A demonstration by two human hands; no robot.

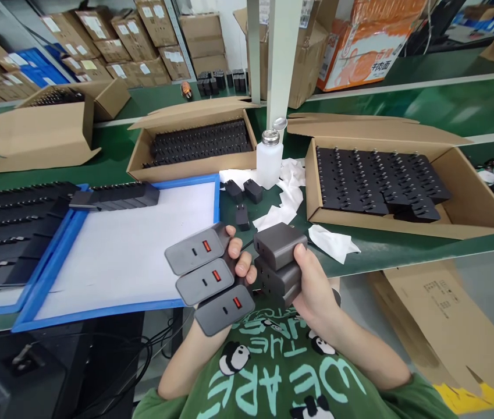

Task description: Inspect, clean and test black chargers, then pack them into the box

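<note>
My left hand (pixel 241 261) is closed around three dark grey USB chargers (pixel 201 281), stacked side by side. Their end faces point toward me, each showing a small oval port and a red-orange USB port. Just to the right, my right hand (pixel 316 291) grips a stack of similar grey chargers (pixel 279 245), thumb along the near right edge; their port faces are not visible. Both groups are held close together above the front edge of the green bench (pixel 373 254). Behind them, several small black blocks (pixel 242 216) lie on the bench.
A blue-framed white tray (pixel 142 244) bears a row of black chargers (pixel 128 196). More rows fill the tray at left. Open cardboard boxes (pixel 482 186) of chargers stand behind and right. A white pump bottle (pixel 268 160) stands among crumpled tissues (pixel 288 201), before a white post (pixel 279 58).
</note>
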